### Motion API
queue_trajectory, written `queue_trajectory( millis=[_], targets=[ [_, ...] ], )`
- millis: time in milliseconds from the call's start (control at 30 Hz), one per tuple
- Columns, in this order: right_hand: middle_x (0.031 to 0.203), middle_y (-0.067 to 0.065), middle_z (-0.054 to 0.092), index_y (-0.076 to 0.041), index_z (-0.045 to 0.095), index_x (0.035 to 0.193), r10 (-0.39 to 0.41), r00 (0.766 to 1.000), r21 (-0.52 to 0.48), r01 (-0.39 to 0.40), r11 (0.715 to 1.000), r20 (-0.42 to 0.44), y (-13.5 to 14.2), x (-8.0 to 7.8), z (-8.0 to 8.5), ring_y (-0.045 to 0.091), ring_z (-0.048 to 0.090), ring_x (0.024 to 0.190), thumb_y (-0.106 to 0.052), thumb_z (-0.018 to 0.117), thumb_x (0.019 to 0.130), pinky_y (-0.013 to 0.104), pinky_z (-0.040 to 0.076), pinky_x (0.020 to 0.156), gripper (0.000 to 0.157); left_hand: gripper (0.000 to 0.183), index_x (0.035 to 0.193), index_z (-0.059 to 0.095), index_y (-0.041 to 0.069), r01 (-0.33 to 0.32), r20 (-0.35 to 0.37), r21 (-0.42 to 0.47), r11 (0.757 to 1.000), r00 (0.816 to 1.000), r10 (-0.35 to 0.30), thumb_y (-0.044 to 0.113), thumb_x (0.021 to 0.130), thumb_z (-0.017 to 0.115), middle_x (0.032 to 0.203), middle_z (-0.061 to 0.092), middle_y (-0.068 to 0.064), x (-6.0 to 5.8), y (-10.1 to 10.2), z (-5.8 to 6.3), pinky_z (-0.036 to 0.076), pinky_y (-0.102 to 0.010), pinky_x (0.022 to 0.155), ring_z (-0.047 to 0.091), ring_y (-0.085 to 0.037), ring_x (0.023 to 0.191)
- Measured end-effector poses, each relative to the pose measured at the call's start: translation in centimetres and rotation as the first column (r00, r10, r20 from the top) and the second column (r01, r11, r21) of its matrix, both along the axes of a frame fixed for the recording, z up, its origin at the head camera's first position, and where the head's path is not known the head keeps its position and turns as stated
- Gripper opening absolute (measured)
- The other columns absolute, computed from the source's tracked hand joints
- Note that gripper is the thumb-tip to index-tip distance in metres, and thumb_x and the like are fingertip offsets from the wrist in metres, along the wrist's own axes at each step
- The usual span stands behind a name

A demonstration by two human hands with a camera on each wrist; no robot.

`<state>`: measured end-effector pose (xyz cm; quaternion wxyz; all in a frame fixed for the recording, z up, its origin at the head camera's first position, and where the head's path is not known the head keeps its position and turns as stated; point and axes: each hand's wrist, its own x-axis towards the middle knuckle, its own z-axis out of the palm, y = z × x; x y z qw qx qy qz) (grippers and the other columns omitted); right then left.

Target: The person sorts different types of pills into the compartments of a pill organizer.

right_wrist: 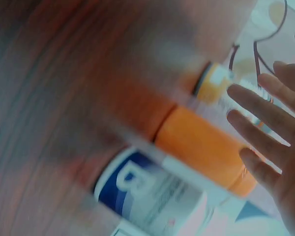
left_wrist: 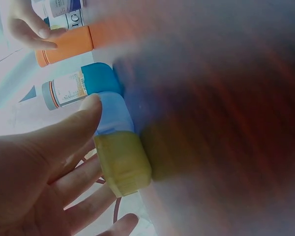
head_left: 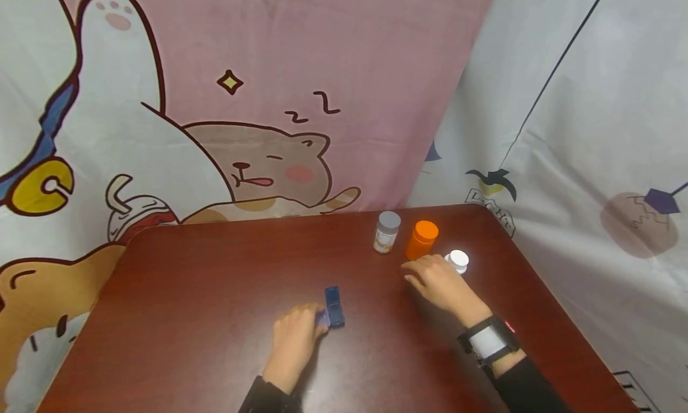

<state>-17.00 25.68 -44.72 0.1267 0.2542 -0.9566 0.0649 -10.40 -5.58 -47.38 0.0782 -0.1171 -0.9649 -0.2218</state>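
Left hand (head_left: 294, 341) at left side of pill box (head_left: 335, 315), pinching it. Right hand (head_left: 442, 283) released, fingers apart, right of and beyond pill box, near orange bottle (head_left: 421, 240).

A large white "B" marks the blue-and-white cylindrical bottle (right_wrist: 155, 194) beside the right hand (head_left: 442, 281). Beyond that hand, the white printed cloth (head_left: 564, 156) reads "LIGHT"; beyond the left hand (head_left: 295, 338), the pink cloth (head_left: 387, 73) shows two "Z"s. Smaller label print is blurred.
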Motion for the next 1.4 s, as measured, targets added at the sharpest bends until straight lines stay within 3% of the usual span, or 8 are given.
queue_trajectory(
  millis=[333, 600, 833, 1033, 1233, 1300, 1400],
  targets=[
    [0.105, 0.015, 0.069, -0.006, 0.069, 0.105, -0.049, 0.992, -0.032, 0.046, 0.998, -0.117, 4.1, -0.2, 1.9, 0.033, 0.056, 0.105, -0.018, 0.072, 0.079, 0.055, 0.047, 0.091, 0.029, 0.039, 0.1, 0.071, 0.011, 0.03, -0.008, -0.04, 0.999, 1.0, -0.03, 0.026, 0.065, 0.08, 0.097, 0.075, -0.01, -0.2, -0.1, 0.2, 0.055, -0.046, 0.068, 0.066, -0.028, 0.083],
    [0.115, 0.02, 0.064, -0.004, 0.068, 0.107, -0.158, 0.984, -0.033, 0.155, 0.987, -0.088, 6.9, 0.2, 1.9, 0.037, 0.055, 0.107, -0.015, 0.071, 0.079, 0.058, 0.047, 0.088, 0.03, 0.04, 0.106, 0.068, 0.009, 0.059, -0.029, -0.059, 0.997, 0.998, -0.061, 0.025, 0.071, 0.078, 0.105, 0.073, -0.012, -0.5, 0.4, -0.1, 0.048, -0.058, 0.091, 0.064, -0.029, 0.096],
    [0.114, 0.021, 0.063, -0.003, 0.064, 0.112, -0.217, 0.976, -0.054, 0.216, 0.975, -0.014, 7.5, 0.7, 1.3, 0.039, 0.059, 0.097, -0.01, 0.071, 0.078, 0.059, 0.051, 0.082, 0.036, 0.044, 0.11, 0.066, 0.008, 0.054, -0.042, -0.042, 0.998, 0.998, -0.056, 0.023, 0.071, 0.078, 0.114, 0.069, -0.014, -0.3, 0.2, 0.1, 0.047, -0.058, 0.093, 0.06, -0.031, 0.105],
    [0.11, 0.019, 0.064, -0.003, 0.064, 0.112, -0.22, 0.975, -0.08, 0.217, 0.973, -0.039, 7.5, 1.0, 0.9, 0.037, 0.059, 0.095, -0.002, 0.068, 0.077, 0.057, 0.052, 0.079, 0.035, 0.051, 0.115, 0.064, 0.01, 0.056, -0.149, -0.027, 0.998, 0.987, -0.06, 0.022, 0.068, 0.08, 0.123, 0.065, -0.012, 0.5, 0.1, 1.3, 0.051, -0.054, 0.091, 0.057, -0.029, 0.11],
    [0.106, 0.017, 0.064, -0.006, 0.064, 0.112, -0.263, 0.961, -0.127, 0.252, 0.959, -0.081, 6.7, 1.9, 0.4, 0.035, 0.058, 0.092, -0.01, 0.07, 0.078, 0.054, 0.051, 0.075, 0.035, 0.043, 0.115, 0.064, 0.015, 0.129, -0.301, -0.022, 0.991, 0.945, -0.13, 0.024, 0.074, 0.076, 0.116, 0.069, -0.004, 2.2, 1.1, 2.7, 0.056, -0.044, 0.086, 0.062, -0.021, 0.103],
    [0.104, 0.017, 0.064, -0.006, 0.065, 0.111, -0.261, 0.959, -0.134, 0.246, 0.96, -0.107, 6.1, 2.3, 0.2, 0.035, 0.058, 0.09, -0.01, 0.072, 0.076, 0.054, 0.051, 0.073, 0.036, 0.042, 0.115, 0.064, 0.017, 0.153, -0.309, -0.004, 0.988, 0.94, -0.147, 0.025, 0.076, 0.075, 0.114, 0.069, -0.001, 2.7, 1.6, 2.9, 0.057, -0.041, 0.085, 0.062, -0.018, 0.102],
    [0.103, 0.018, 0.063, -0.006, 0.065, 0.11, -0.237, 0.96, -0.133, 0.218, 0.967, -0.152, 4.8, 3.0, 0.2, 0.035, 0.057, 0.089, -0.007, 0.073, 0.074, 0.053, 0.052, 0.072, 0.037, 0.042, 0.117, 0.062, 0.018, 0.168, -0.284, 0.039, 0.985, 0.947, -0.15, 0.027, 0.077, 0.074, 0.115, 0.069, 0.002, 3.4, 2.3, 3.0, 0.057, -0.04, 0.084, 0.061, -0.016, 0.103]
  ],
)
